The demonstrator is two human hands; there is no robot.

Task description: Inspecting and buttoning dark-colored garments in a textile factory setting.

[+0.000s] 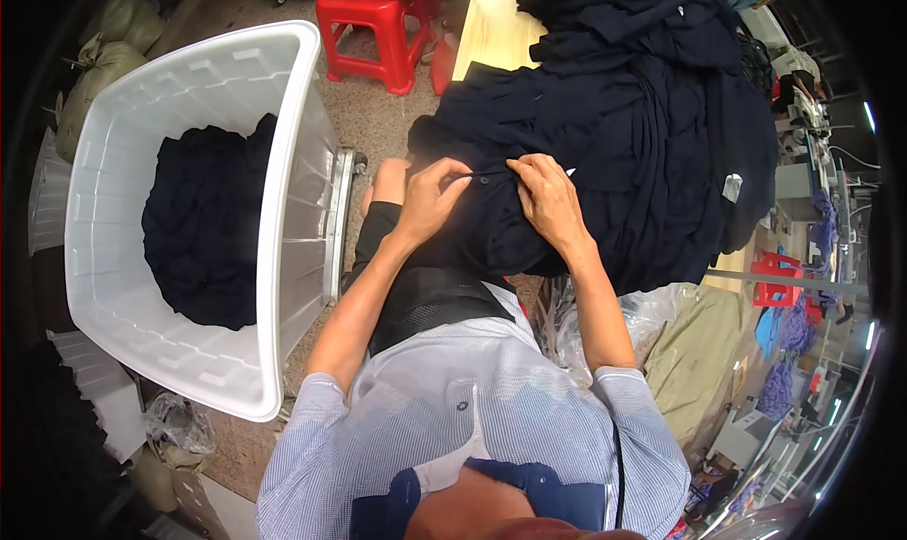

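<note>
A dark navy knit garment (501, 214) lies across my lap and the table's near edge, running into a big heap of the same navy garments (652, 153). My left hand (435, 198) pinches the garment's edge between thumb and fingertips. A short way to the right, my right hand (548, 198) grips the same edge, so a narrow strip is stretched between the two hands. On that strip sits a small dark round button (484, 180). White tags show on the heap, one of them (732, 188) near its right side.
At my left stands a large white plastic bin (312, 162) on a wheeled frame, with navy garments (208, 223) inside. A red stool (368, 34) is beyond it, near a seated person. Pale wooden tabletop (496, 25) shows beside the heap. Clear plastic bags (652, 313) lie at my right.
</note>
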